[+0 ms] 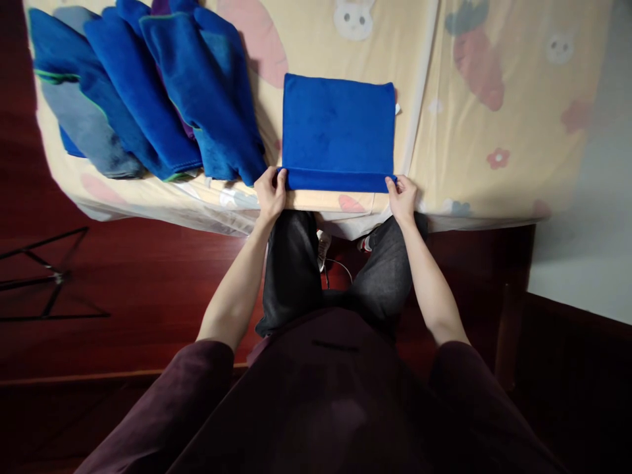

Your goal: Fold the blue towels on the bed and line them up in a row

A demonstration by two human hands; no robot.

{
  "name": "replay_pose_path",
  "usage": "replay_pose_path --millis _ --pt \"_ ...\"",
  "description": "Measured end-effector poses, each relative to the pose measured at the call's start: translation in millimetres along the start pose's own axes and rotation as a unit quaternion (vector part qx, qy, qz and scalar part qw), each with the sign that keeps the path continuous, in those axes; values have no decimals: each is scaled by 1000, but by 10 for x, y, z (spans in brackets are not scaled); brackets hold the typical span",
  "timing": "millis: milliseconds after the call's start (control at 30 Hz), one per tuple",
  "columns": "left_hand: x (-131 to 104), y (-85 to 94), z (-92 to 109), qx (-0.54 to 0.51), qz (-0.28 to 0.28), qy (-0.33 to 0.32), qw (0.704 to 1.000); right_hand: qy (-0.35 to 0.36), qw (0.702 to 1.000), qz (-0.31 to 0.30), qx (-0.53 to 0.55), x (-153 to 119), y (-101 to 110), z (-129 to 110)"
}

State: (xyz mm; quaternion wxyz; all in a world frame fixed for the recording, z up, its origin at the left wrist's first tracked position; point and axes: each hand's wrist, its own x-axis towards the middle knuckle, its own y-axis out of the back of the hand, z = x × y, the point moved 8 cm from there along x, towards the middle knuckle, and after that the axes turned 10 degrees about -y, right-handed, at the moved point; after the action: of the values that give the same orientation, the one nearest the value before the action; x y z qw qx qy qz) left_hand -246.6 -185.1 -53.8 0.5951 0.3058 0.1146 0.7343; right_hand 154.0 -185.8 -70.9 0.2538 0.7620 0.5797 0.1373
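Observation:
A blue towel (338,125) lies flat on the table cover near its front edge. Its near edge is turned over into a narrow band that runs across the full width. My left hand (271,192) pinches the left end of this band between thumb and fingers. At the right end, my right hand (402,196) grips the band the same way. A small white tag (397,108) sticks out from the towel's right side.
To the left lies a heap of blue, grey and purple towels (148,85). A pale yellow cover (494,145) with rabbits and carrots drapes over the table edge. A black metal stand (59,276) is on the red floor at left; a pale wall (587,250) rises at right.

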Motion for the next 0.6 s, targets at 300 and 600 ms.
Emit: replay_pose_path --millis 300,600 --pt "-40 -14 -61 41 22 -17 999 -2 996 37 -81 -117 65 -156" --pt "20 -13 -64 29 10 -13 999 -2 992 59 -108 -110 51 -203"
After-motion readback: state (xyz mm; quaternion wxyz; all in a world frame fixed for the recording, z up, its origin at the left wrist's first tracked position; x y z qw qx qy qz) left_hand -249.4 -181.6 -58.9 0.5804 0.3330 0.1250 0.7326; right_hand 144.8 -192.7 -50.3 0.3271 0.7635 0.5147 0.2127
